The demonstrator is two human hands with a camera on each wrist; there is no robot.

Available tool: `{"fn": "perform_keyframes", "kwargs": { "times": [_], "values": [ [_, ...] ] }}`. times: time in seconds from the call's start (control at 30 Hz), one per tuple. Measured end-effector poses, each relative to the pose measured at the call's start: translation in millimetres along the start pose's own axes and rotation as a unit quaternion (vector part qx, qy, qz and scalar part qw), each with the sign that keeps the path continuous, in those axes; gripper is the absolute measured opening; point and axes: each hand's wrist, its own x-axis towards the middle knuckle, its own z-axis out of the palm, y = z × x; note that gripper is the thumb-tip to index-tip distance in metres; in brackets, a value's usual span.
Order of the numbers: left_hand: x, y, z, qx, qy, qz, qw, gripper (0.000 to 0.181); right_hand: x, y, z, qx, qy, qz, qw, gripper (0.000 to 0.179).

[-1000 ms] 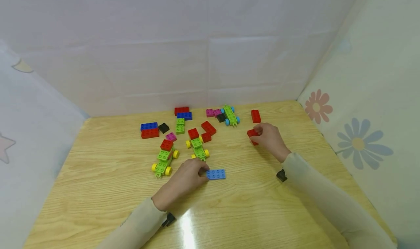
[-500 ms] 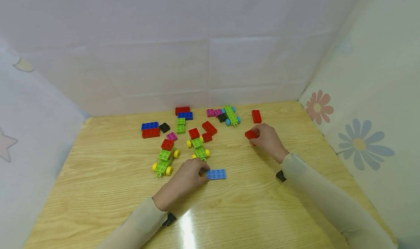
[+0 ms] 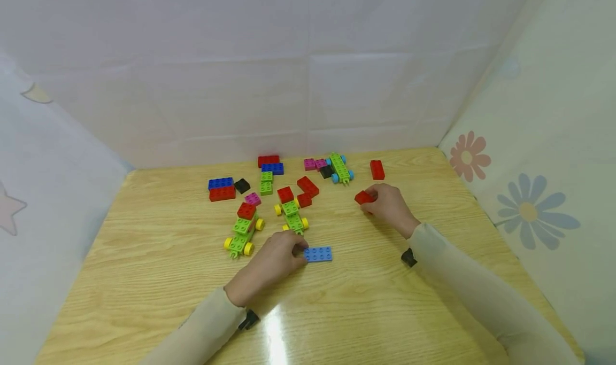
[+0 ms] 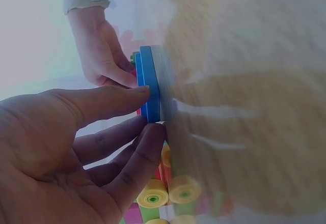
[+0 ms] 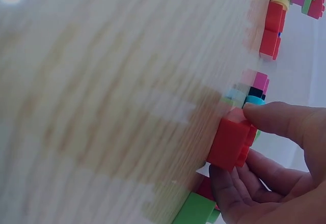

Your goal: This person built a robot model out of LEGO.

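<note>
My left hand (image 3: 274, 261) pinches the left end of a flat light-blue building plate (image 3: 318, 254) that lies on the table, studs up. In the left wrist view the thumb presses one side of the blue plate (image 4: 149, 84) and fingertips sit at its lower end. Further right, my right hand (image 3: 392, 207) grips a red building brick (image 3: 364, 197) between thumb and fingers. The right wrist view has this red brick (image 5: 229, 140) close over the tabletop, its studs facing the palm side. Behind that hand lies another red brick (image 3: 377, 170).
Two green wheeled bases with yellow wheels, one at the left (image 3: 239, 239) and one nearer the middle (image 3: 294, 219), carry bricks. A green base with blue wheels (image 3: 339, 167) stands at the back. Several loose bricks lie around, including a dark blue brick (image 3: 221, 183) and a black brick (image 3: 242, 185).
My right hand has moved slightly left with the red brick and turned it a little. The left hand stays at the blue plate.
</note>
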Motion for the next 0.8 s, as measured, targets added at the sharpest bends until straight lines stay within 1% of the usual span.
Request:
{"fn": "perform_keyframes", "kwargs": {
  "times": [0.23, 0.47, 0.63, 0.8],
  "values": [
    [2.5, -2.1, 0.3, -0.010, -0.001, 0.002, 0.9999, 0.024, -0.3, -1, -2, -0.002, -0.004, -0.006, 1.0000, 0.049],
    [3.3, -1.1, 0.5, -0.014, -0.005, -0.005, 0.9999, 0.024, -2.8, -3, -3, 0.000, -0.010, -0.016, 0.9998, 0.046],
    [3.3, -1.4, 0.8, -0.016, -0.008, -0.007, 0.9998, 0.025, -7.5, -6, -2, 0.012, -0.011, -0.016, 0.9997, 0.045],
    [3.0, -0.7, 0.5, -0.014, -0.007, -0.012, 0.9998, 0.024, -15.3, -11, 3, 0.020, -0.017, -0.034, 0.9991, 0.043]
  ]
}}
